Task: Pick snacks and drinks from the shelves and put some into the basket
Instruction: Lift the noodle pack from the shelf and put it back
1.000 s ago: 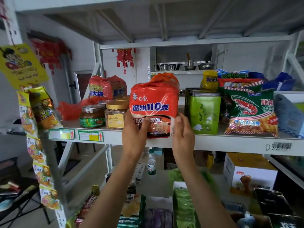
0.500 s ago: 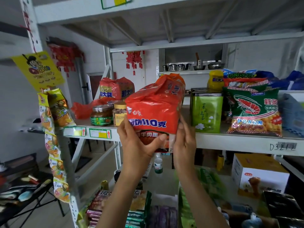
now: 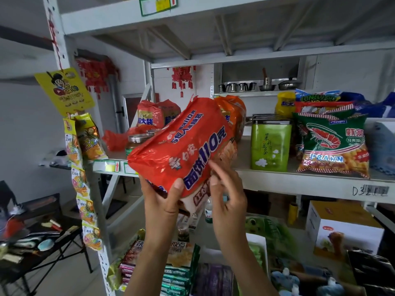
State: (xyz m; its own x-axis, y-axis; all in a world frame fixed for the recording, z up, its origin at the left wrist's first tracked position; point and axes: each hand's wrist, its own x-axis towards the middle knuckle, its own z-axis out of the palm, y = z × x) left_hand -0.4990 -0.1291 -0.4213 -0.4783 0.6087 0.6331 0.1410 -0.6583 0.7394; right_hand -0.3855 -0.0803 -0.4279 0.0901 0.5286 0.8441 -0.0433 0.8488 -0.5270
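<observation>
The left hand grips the lower end of a red noodle multipack, thumb curled over its front face. The right hand holds the pack's lower right edge, fingers bent against the wrapper. The pack tilts, its far end rising up and away from both hands, clear of the shelf. Beyond the right hand a green tea tin stands on that shelf, with a prawn cracker bag further right. Jars sit just behind the left hand's side of the pack.
</observation>
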